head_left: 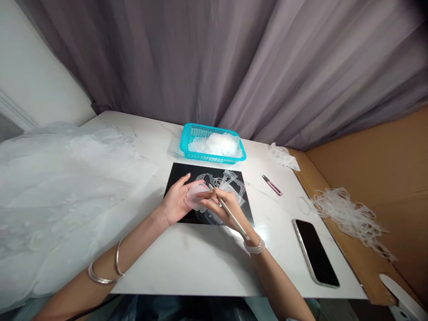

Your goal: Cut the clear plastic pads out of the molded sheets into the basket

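Left grip [175, 201], loosely curled, holds one translucent piece [194, 197] above one black mat [179, 170]; right grip [230, 206] pinches one slim tool [236, 221].

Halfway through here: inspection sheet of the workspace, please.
Surface: white marbled table; black mat on it.
Job's things: sheer piece, slim tool, sheer cutouts on the mat.
Clutter: phone, snips and tangled strips to the right; white sheer material left; blue basket, white heap inside, beyond the mat.
Hands: left hand supports the sheer piece; right hand holds the slim tool.
Cables: dark cord by left forearm.
Surroundings: curtain behind, brown panel right.
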`<state>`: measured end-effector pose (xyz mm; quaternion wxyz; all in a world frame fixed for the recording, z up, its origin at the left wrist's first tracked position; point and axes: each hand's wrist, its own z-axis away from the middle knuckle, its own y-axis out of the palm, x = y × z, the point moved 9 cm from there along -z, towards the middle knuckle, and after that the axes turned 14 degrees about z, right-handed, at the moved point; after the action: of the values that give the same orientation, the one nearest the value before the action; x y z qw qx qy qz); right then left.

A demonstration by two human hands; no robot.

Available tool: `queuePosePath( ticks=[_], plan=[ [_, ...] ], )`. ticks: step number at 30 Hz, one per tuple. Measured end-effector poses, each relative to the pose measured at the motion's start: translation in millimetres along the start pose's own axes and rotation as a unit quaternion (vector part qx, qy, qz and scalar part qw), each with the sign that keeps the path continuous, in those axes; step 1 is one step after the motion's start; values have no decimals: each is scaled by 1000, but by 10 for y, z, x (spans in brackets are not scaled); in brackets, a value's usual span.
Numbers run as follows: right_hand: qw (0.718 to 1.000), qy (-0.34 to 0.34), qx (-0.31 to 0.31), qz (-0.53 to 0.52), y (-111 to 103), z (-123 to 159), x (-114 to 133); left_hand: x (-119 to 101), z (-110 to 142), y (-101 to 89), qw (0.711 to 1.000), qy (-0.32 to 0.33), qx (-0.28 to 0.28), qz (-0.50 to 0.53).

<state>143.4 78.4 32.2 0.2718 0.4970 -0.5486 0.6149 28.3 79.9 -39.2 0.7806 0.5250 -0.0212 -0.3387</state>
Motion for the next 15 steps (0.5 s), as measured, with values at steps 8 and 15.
queuePosePath(
  ticks=[8, 15],
  plan=[
    [985, 96, -112, -94, -374, -119, -409, -64, 62, 141, 999, 14, 39, 18],
    [974, 140, -23, -178, -126, -105, -438, -62, 76, 183, 997, 17, 63, 28]
  ],
)
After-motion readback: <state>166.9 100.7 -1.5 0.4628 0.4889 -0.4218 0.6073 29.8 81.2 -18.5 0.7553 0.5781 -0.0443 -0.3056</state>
